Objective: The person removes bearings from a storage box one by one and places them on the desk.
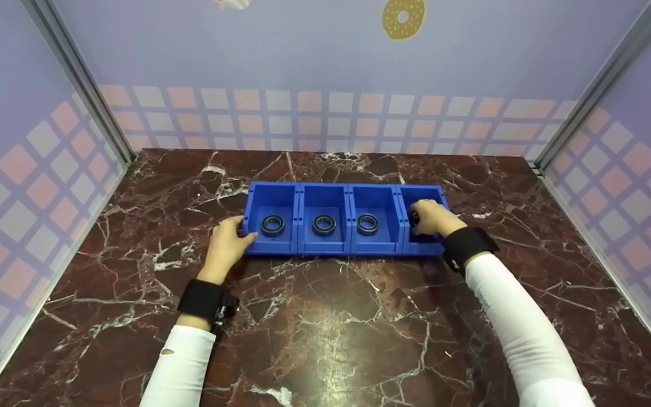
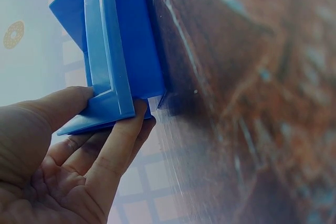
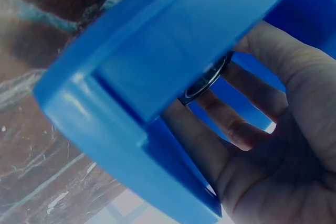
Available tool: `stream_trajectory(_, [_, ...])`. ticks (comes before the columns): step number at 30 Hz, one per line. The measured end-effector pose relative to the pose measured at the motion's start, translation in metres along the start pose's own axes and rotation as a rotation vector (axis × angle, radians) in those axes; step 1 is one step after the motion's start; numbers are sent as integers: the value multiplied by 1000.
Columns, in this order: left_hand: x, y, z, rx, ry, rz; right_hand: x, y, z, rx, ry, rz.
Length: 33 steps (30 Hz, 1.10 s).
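Note:
A row of joined blue storage bins (image 1: 325, 247) lies across the table, with a ball bearing in each of the left three: one bearing (image 1: 273, 225) in the leftmost, another (image 1: 324, 225) beside it, a third (image 1: 367, 224) in the following bin. My left hand (image 1: 228, 242) grips the row's left end; in the left wrist view its thumb lies on the front lip and its fingers (image 2: 116, 145) reach round the side wall. Inside the rightmost bin, my right hand (image 1: 434, 218) holds a dark bearing (image 3: 207, 83), partly hidden behind the bin's front wall in the right wrist view.
The bins stand on a dark red marbled table (image 1: 325, 328). Behind it rises a lilac wall (image 1: 314, 62) with pink and white squares, and side panels close off left and right. Both wrists wear black straps (image 1: 201, 299).

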<state>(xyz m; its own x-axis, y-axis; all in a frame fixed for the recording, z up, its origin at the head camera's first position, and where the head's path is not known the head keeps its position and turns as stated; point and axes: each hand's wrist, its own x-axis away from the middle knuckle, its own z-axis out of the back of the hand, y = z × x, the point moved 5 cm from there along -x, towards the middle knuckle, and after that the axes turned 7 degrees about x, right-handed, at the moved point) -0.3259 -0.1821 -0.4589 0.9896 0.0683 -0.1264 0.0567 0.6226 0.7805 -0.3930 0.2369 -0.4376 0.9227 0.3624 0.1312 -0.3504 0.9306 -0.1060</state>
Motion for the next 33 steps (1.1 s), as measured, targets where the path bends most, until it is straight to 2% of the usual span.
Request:
stream_trajectory(15, [0, -1, -1, -12, -9, 13, 3, -2, 11, -22, 34, 47])
stream_trajectory(22, [0, -1, -2, -5, -1, -4, 6, -5, 18, -13, 41, 82])
stream_trajectory(33, [0, 0, -1, -9, -2, 0, 10, -7, 31, -19, 24, 49])
